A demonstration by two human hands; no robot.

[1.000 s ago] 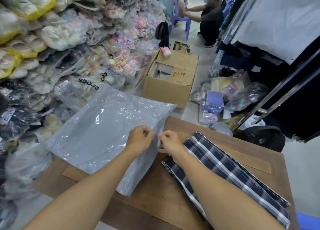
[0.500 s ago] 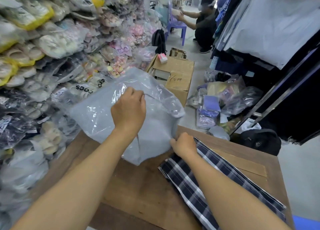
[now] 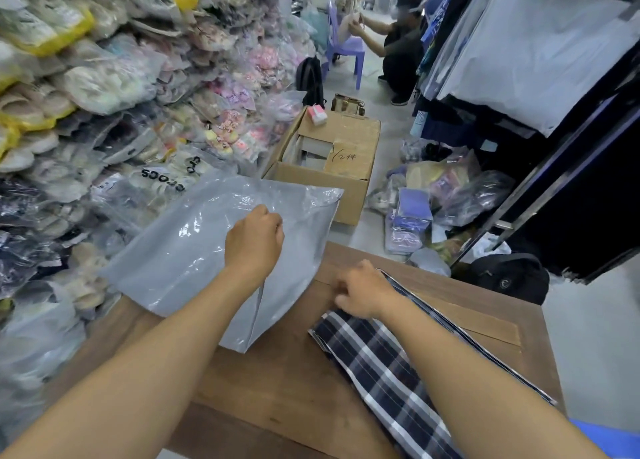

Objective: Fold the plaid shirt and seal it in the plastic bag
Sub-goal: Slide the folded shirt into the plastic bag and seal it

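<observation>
A folded navy-and-white plaid shirt (image 3: pixel 377 365) lies on the right half of the wooden table (image 3: pixel 277 389). My right hand (image 3: pixel 363 294) rests on the shirt's far end, fingers curled over its edge. A grey translucent plastic bag (image 3: pixel 180 261) hangs over the table's left far corner, lifted off the wood. My left hand (image 3: pixel 254 240) is closed on the bag's upper layer near its opening, which faces the shirt. The bag holds nothing that I can see.
Bagged shoes and slippers (image 3: pixel 104 95) are stacked high along the left. A cardboard box (image 3: pixel 332 167) sits on the floor beyond the table, with loose bags (image 3: pixel 446 195) to its right. A person (image 3: pixel 398 46) crouches far back. Hanging clothes (image 3: pixel 536 43) fill the right.
My left hand lifted the bag up and away from the table, then lowered it somewhat. My right hand let go of the bag and moved onto the shirt's far end.
</observation>
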